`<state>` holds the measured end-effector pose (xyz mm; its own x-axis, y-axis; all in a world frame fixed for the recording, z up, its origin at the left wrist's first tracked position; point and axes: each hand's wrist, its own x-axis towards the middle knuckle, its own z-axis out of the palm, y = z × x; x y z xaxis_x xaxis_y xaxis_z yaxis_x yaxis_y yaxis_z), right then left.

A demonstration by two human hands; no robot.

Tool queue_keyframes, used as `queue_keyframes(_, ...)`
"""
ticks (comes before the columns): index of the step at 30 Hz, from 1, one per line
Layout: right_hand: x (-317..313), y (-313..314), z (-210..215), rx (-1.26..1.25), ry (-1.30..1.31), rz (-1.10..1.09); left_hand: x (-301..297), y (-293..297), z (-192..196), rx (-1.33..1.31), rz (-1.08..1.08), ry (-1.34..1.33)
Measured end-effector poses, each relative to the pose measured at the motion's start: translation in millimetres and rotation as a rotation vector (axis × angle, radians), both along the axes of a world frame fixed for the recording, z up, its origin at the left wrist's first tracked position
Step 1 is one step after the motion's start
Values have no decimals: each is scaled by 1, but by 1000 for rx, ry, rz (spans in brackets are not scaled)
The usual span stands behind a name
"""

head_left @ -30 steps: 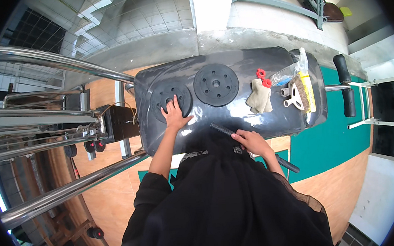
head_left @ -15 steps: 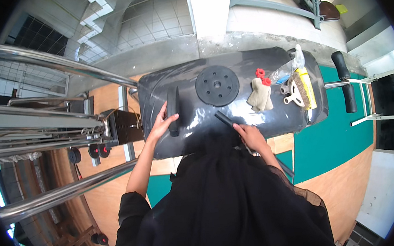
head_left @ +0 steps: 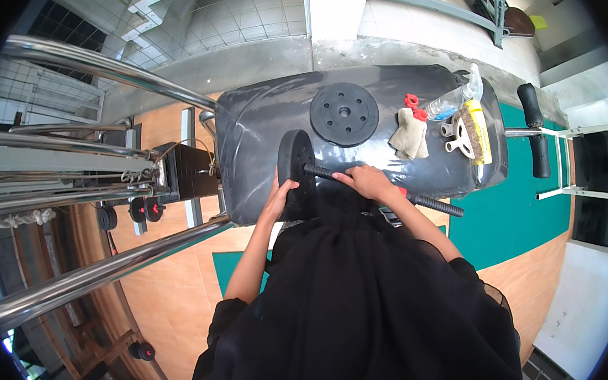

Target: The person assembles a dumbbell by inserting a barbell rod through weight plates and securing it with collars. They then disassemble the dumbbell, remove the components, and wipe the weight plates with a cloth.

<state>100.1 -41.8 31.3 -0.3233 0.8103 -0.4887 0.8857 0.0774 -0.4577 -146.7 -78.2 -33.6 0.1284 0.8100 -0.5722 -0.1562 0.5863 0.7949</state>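
Observation:
In my left hand (head_left: 277,201) a round black weight plate (head_left: 291,155) stands on edge, fingers closed around its near left side. My right hand (head_left: 369,183) grips a black threaded dumbbell bar (head_left: 434,207) with a spot of red by the wrist. The bar's left end meets the middle of the plate; how far it sits in the hole I cannot tell. Just beyond, a second weight plate (head_left: 345,124) lies flat on the black padded bench (head_left: 255,108). To its right are red star-shaped collars (head_left: 419,114) and a beige cloth or glove (head_left: 408,136).
Farther right on the bench are a clear spray bottle (head_left: 447,102), a white-handled brush (head_left: 465,138) and a yellow container (head_left: 481,133). Chrome rails (head_left: 110,266) of a machine flank the left. Small dumbbells (head_left: 145,209) rest on the floor, and a green mat (head_left: 514,223) extends right.
The plate in my left hand has come right and turned its holed face toward the bar. My right hand has swung the bar's left end over to the plate's middle.

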Motion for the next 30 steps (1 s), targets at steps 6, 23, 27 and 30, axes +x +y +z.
queue_keyframes(6,-8,10,-13,3,11,128,15,3,18,121,-115,196)
queue_keyframes(23,-45,36,-41,57,337,370,15,-4,32,407,-442,1006)
queue_keyframes(27,-13,24,-33,278,15,394,21,-14,21,444,-325,1028)
queue_keyframes(30,15,19,-34,281,-4,343,23,-13,28,447,-323,1032)
